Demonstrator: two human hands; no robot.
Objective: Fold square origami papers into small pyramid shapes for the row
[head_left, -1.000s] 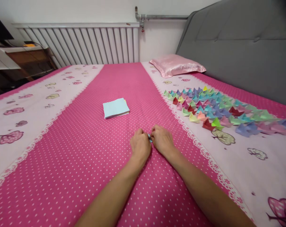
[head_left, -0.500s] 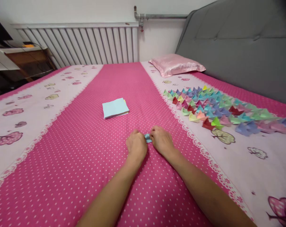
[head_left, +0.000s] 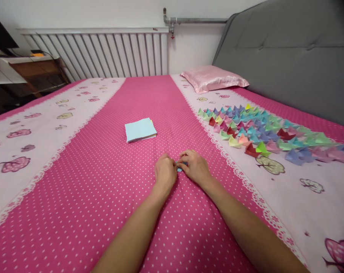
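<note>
Paper [head_left: 179,170], apparently folded though mostly hidden, sits pinched between the fingertips of left hand [head_left: 165,171] and right hand [head_left: 196,167]; likely light, crisp, easily creased, best held by its edges.

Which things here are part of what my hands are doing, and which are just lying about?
Part of it:
- small blue paper, between left hand and right hand
- probably paper stack, folded paper shapes

Just lying about:
- pink pillow
- orange item

Soft, diffuse light; stretched edges.
</note>
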